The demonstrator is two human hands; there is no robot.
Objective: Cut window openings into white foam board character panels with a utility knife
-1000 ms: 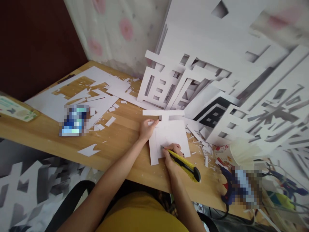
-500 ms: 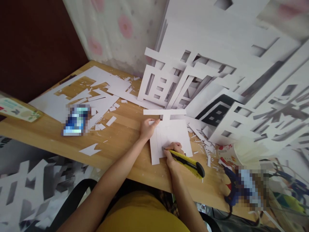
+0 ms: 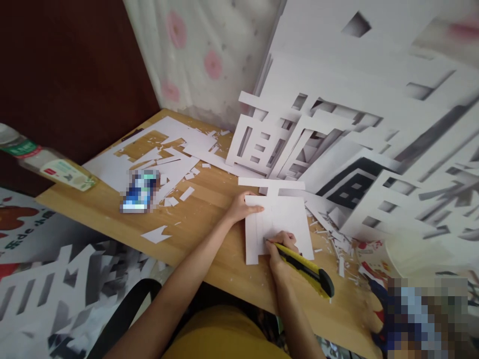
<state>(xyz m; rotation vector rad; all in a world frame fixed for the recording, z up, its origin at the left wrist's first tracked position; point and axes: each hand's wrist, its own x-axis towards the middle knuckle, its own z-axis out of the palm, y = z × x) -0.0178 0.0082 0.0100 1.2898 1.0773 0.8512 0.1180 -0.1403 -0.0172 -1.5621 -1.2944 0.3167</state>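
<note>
A white board cut-out point(image 3: 295, 212) lies on the wooden table, with a crossbar at its far end and thin lines marked on its face. My left hand point(image 3: 243, 207) grips its upper left edge, one digit laid over the face. In my right hand point(image 3: 282, 249) is a yellow and black utility knife point(image 3: 307, 267), held like a pen. The knife's tip end points down at the lower middle of the board; the blade itself is too small to make out.
A phone point(image 3: 140, 192) and a clear bottle point(image 3: 48, 159) lie left, near cut white sheets point(image 3: 172, 132) and scraps. Cut-out white characters point(image 3: 258, 142) lean at the back right. A paper cup point(image 3: 374, 257) stands right, beside a blurred blue object point(image 3: 377, 304).
The view has swung left, so things appear farther right and lower. My left hand has shifted from the notch below the crossbar onto the board's left edge. The knife stays at the lower middle.
</note>
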